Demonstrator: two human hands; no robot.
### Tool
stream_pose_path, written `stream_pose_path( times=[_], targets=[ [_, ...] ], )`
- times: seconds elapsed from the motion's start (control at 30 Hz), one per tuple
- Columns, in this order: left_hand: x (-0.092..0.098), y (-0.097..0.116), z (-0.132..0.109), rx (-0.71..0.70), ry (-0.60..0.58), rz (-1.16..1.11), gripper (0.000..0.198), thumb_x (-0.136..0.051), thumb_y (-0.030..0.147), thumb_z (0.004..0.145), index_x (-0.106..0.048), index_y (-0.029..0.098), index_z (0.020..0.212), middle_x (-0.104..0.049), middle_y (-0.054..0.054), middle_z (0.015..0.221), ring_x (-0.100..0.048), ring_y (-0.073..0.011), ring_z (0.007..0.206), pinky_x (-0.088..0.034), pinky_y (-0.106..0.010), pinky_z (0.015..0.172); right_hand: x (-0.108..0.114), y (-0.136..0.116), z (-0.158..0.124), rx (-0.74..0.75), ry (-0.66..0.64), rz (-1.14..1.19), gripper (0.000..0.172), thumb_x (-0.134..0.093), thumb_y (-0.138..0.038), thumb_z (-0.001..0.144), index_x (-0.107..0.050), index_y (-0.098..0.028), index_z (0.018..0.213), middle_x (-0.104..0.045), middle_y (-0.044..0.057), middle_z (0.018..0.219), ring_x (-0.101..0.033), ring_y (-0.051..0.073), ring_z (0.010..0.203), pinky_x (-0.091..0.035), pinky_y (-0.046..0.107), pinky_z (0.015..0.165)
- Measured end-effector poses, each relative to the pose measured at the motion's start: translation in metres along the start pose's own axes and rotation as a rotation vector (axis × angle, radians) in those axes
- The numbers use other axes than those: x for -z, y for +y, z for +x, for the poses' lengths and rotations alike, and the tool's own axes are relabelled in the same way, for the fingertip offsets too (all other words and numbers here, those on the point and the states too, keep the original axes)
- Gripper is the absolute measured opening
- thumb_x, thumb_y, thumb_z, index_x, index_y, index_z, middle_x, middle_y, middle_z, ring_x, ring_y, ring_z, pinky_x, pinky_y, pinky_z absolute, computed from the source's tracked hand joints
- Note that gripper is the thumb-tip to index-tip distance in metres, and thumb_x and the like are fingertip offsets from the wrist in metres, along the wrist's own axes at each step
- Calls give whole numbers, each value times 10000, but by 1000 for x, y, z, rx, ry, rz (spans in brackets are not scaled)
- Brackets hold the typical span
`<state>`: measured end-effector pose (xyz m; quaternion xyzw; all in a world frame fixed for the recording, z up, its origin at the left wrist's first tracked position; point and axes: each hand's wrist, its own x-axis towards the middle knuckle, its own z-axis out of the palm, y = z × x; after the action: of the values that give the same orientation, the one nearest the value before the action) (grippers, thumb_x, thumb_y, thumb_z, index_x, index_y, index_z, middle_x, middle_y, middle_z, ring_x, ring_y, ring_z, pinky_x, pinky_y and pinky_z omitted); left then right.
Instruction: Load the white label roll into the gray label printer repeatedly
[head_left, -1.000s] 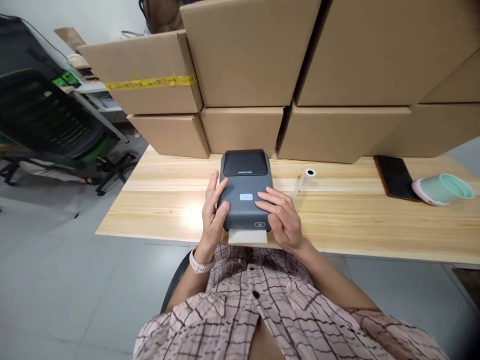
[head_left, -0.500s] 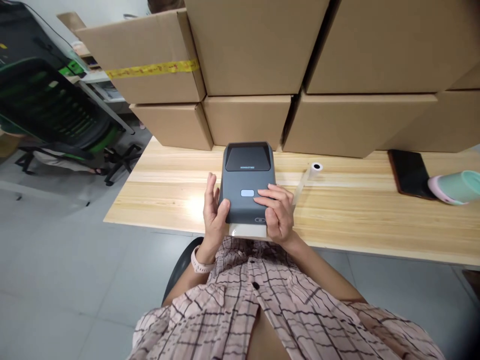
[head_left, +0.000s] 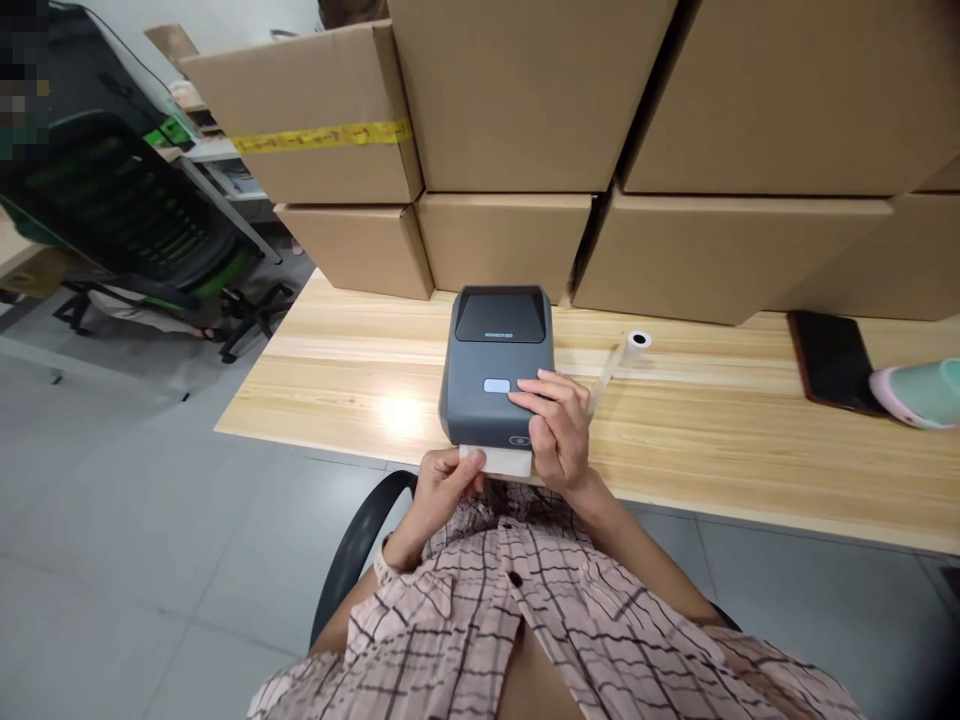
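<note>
A dark grey label printer (head_left: 495, 350) stands near the table's front edge, with a strip of white label paper (head_left: 504, 461) sticking out of its front. My left hand (head_left: 448, 485) pinches the left corner of that strip between thumb and fingers. Against the printer's right front side rests my right hand (head_left: 555, 420), two fingertips stretched over the top beside the small light-coloured window (head_left: 496, 386), the lower fingers bent. Its thumb is hard to make out. To the right lies a small white paper roll (head_left: 638, 341) with a pale strip trailing from it towards the printer.
Stacked cardboard boxes (head_left: 510, 235) line the back of the wooden table (head_left: 712, 440). A dark phone (head_left: 832, 358) and a mint-green cup (head_left: 926, 393) lie at the right. On the left, an office chair (head_left: 142, 220) stands on the grey floor.
My left hand has left the printer's left side and moved down to the front, closing on the label paper. My right hand stays on the printer.
</note>
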<state>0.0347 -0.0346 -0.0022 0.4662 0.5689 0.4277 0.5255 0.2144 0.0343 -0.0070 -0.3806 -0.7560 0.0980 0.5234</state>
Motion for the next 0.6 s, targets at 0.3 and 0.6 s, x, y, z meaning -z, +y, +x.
stream_pose_path(
  times=[0.3,0.6],
  targets=[
    [18,-9,-4,-354,383,82,533,-480,464,1014,-610,197,572,-589,-12,576,-538,-149,571,-432,-287,599,29,-22,46,120,-370,-267,278,-468,-444,1058,-684,-288,1137,-642,20,1451,-425,325,1471,-138,646,1251],
    [12,-3,22,-410,309,69,560,-476,495,1033,-469,253,1537,-471,-86,1615,-435,-282,1494,-375,-427,1229,24,-2,6,-193,-244,-7,654,-399,-647,1018,-389,-254,1540,-244,150,1716,-244,350,1585,-250,685,1233]
  ],
)
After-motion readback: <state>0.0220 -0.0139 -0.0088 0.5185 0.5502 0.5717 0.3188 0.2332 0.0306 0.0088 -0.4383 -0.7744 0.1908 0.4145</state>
